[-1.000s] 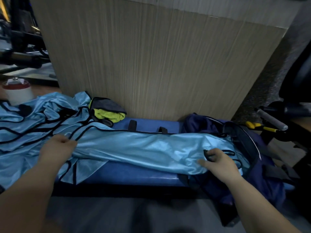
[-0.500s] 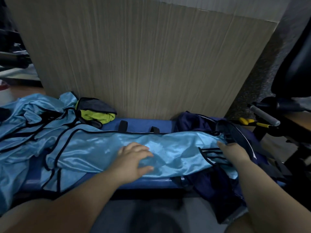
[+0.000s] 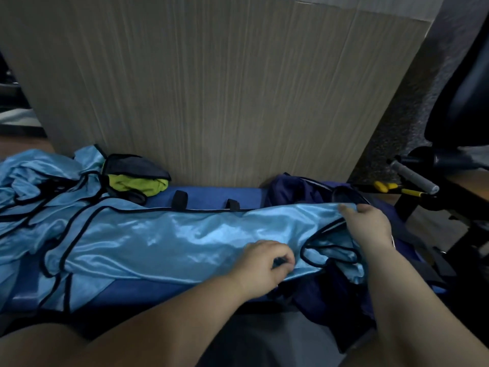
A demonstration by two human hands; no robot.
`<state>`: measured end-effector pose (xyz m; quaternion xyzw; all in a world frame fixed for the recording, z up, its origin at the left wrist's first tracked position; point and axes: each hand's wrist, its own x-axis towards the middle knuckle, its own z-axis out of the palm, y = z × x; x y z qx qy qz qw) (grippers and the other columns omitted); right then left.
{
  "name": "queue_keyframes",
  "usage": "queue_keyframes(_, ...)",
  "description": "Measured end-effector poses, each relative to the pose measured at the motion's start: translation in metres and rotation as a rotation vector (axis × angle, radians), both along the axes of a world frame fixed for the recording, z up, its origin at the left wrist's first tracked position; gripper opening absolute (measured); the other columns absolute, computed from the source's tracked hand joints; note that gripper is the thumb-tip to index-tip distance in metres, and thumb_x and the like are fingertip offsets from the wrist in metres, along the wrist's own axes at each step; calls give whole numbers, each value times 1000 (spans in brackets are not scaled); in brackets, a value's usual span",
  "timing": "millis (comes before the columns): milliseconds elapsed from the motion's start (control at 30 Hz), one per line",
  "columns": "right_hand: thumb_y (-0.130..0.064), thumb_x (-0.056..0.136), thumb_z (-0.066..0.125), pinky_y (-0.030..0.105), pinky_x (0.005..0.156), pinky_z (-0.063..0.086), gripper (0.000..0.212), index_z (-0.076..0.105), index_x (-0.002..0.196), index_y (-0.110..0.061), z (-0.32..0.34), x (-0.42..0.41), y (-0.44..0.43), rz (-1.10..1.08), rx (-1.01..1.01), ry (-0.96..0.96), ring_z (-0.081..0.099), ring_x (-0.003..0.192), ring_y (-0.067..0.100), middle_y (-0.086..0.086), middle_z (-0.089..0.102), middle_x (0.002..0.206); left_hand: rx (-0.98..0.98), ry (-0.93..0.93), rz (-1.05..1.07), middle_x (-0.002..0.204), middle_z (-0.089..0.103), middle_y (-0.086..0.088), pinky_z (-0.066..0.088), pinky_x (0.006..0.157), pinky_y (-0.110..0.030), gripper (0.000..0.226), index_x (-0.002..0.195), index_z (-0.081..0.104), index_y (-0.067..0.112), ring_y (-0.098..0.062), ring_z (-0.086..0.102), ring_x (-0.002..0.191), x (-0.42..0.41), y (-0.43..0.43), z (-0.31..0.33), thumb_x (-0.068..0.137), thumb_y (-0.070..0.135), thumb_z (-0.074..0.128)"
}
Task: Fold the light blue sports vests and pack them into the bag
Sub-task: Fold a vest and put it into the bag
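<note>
We see the vest [image 3: 164, 242], shiny light blue with black piping, stretched lengthwise across a blue bench [image 3: 148, 288]. Its right end reaches over the open mouth of a dark navy bag [image 3: 296, 189] that sits at the bench's right end. The vest's piped strap loops hang there, just over the bag's opening.

Our left hand [image 3: 264, 263] is curled closed near the vest's lower right corner, the fingers pinching the fabric edge beside a strap loop. Our right hand [image 3: 367, 223] lies at the vest's upper right corner, thumb and fingers closed on the cloth, right at the bag's rim. Both forearms come in bare from the bottom of the view.

To the left a pile [image 3: 34, 186] of more light blue vests lies crumpled on the bench, touching the stretched one's left end. Behind it, against a tall wood-grain panel [image 3: 211, 88], sits a bundle [image 3: 137, 178] of grey and yellow-green cloth. Two black straps [image 3: 180, 198] poke up at the bench's far edge, just behind the vest.

Off to the right, well apart from the bench, a grey-gripped handle [image 3: 412, 176] and a yellow-handled tool [image 3: 383, 186] rest near dark equipment; we cannot tell what that equipment is.
</note>
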<state>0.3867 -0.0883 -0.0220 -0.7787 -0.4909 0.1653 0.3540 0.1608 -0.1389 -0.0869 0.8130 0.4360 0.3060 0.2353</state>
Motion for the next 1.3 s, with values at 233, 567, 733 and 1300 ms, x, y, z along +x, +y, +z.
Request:
queue_keyframes(233, -38, 90, 57, 34, 79, 42, 39, 60, 113, -7, -1, 8, 3, 80, -364, -201, 57, 100, 34, 15, 63, 110, -176, 103, 2, 130, 49, 15, 36, 103, -23, 46, 121, 51, 31, -1, 43, 118, -7, -1, 3, 82, 43, 72)
queue_keyframes(567, -26, 78, 71, 30, 73, 42, 42, 57, 111, -5, -9, 9, 12, 84, -269, -62, 59, 88, 29, 13, 65, 102, -437, -254, -65, 79, 59, 7, 45, 72, -21, 17, 77, 61, 27, -7, 53, 74, 0, 10, 11, 85, 12, 67)
queue_keyframes(733, -28, 88, 67, 42, 76, 53, 24, 54, 108, -23, 10, 18, 9, -2, 76, 242, 60, 78, 23, 0, 60, 87, -511, -251, -38, 90, 63, 8, 44, 83, -23, 13, 91, 65, 23, -7, 55, 86, -11, 16, 19, 86, 34, 70)
queue_keyframes(1300, 9, 94, 44, 36, 70, 55, 44, 51, 133, -10, 34, -98, 8, 550, 215, 1149, 65, 81, 25, 17, 64, 106, -766, -1005, 207, 122, 66, -6, 42, 95, -37, 29, 119, 60, 20, -23, 62, 103, -40, 30, 36, 98, 26, 41)
